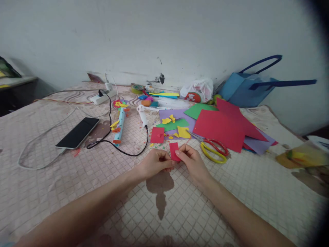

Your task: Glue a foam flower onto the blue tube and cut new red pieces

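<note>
A small red piece of paper (pixel 174 149) is held up over the table between my two hands. My right hand (pixel 189 158) pinches its right side with the thumb on the near face. My left hand (pixel 158 160) is closed at its lower left corner, thumb against the fingertips. Just beyond lie a red paper square (pixel 157 135), a yellow paper piece (pixel 184 132) and small scraps. Scissors (pixel 215 151) with red and yellow handles rest to the right of my right hand, blades pointing at the yellow piece.
Red sheets (pixel 219 127) and a green sheet (pixel 200 110) lie at the right, before a blue bag (pixel 243 90). A white glue gun (pixel 142 116) trails a black cord. Further left are a decorated light-blue stick (pixel 120 127), a phone (pixel 77 133) and a power strip (pixel 103 97).
</note>
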{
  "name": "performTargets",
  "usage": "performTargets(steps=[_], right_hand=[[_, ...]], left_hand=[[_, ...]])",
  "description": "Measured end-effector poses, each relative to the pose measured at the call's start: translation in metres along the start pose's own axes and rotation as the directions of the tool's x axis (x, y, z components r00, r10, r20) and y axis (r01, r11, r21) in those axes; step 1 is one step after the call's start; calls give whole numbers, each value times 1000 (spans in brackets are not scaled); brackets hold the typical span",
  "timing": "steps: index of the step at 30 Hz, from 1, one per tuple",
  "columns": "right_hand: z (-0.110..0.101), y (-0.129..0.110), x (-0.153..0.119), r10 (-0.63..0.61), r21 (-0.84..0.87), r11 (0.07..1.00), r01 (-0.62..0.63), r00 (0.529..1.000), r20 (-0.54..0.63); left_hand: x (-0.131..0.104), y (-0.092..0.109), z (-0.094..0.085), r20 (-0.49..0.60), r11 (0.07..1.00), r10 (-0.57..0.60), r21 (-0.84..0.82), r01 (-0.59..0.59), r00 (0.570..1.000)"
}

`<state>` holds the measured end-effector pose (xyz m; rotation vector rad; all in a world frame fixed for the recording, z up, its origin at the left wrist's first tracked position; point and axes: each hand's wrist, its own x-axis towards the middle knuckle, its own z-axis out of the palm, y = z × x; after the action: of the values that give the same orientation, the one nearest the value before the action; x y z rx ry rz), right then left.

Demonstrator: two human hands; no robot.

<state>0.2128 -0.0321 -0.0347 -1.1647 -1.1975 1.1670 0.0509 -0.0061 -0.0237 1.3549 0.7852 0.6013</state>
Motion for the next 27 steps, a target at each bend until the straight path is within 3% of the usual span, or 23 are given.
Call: performTargets(steps=[4,11,21,27], right_hand=[[0,0,-1,0,6,1000,0,1000,10],[4,-4,-5,45,-36,998,-41,994,103],[6,-5,-6,58,-37,998,-54,992,111],[5,-1,-4,29,-23,999,-28,998,55]], left_hand=[[1,7,-10,76,997,-59,54,55,995],[4,12,-15,-152,998,-9,-71,-2,988],[3,12,-13,-214,993,33,-101,-55,976],[4,10,-14,-89,998,-7,-57,2,996]])
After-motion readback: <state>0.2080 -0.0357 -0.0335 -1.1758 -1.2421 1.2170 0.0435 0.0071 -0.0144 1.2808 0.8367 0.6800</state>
